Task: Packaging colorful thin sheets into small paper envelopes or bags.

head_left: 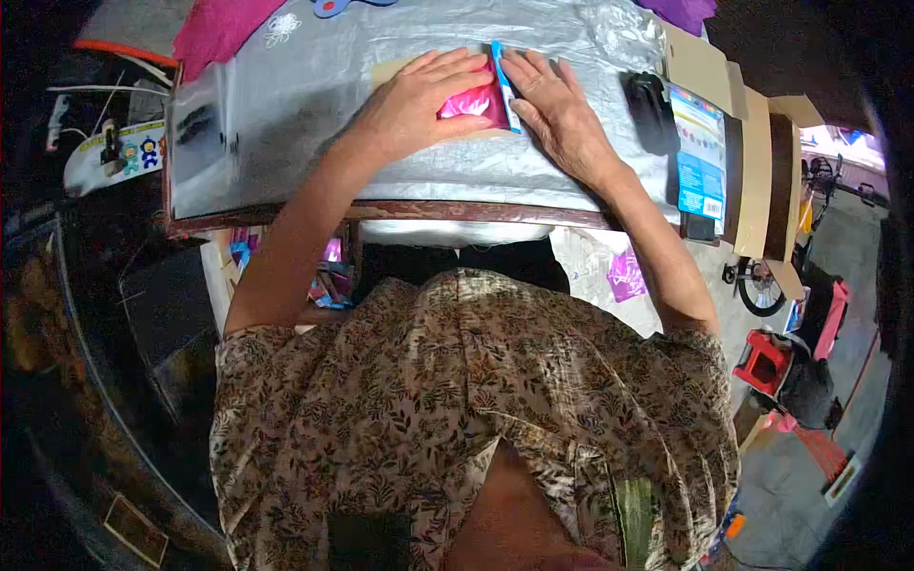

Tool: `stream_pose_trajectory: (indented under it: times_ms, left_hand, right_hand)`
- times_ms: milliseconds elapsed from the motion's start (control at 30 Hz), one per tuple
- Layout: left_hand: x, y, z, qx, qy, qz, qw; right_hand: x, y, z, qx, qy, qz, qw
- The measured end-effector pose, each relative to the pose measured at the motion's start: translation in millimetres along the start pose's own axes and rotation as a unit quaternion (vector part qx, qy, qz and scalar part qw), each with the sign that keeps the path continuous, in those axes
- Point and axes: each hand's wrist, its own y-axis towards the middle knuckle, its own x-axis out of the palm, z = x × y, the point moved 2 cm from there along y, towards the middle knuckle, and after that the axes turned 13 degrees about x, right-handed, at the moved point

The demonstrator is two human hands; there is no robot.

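Observation:
A shiny pink packet (471, 102) lies on the table's grey plastic cover (314, 105), near the far middle. Along its right side runs a narrow blue-and-white strip (505, 88); whether it belongs to the packet or is separate, I cannot tell. My left hand (409, 107) rests flat over the packet's left part, fingers stretched to the right and covering some of it. On the strip's other side lies my right hand (562, 112), fingers extended and thumb against the strip's edge. A beige piece (385, 72) shows partly beneath my left hand.
Right of my hands stand a black object (649, 109), a blue printed package (700, 157) and an open cardboard box (752, 171). Magenta cloth (224, 33) drapes the far left corner. The table's wooden edge (457, 211) runs before me, with colourful packets (330, 285) below.

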Motion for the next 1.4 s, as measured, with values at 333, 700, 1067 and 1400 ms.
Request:
stream_pose_trajectory:
  times_ms: [333, 700, 1067, 1400]
  left_hand:
    - [-5.0, -2.0, 0.7, -0.085, -0.025, 0.03, 0.996]
    - [-24.3, -25.4, 7.8, -0.127, 0.138, -0.076, 0.979]
    - [-11.0, -21.8, 9.5, -0.19, 0.096, -0.081, 0.974]
    - [-18.4, -29.4, 12.3, -0.179, 0.069, -0.051, 0.98]
  right_hand:
    - [2.1, 1.4, -7.5, -0.045, -0.079, -0.01, 0.996]
    - [-2.6, 2.9, -13.2, -0.052, -0.13, -0.004, 0.99]
    - [11.3, 7.3, -8.4, -0.009, -0.007, 0.047, 0.999]
    - [-2.6, 39.3, -19.8, 0.303, 0.301, -0.102, 0.898]
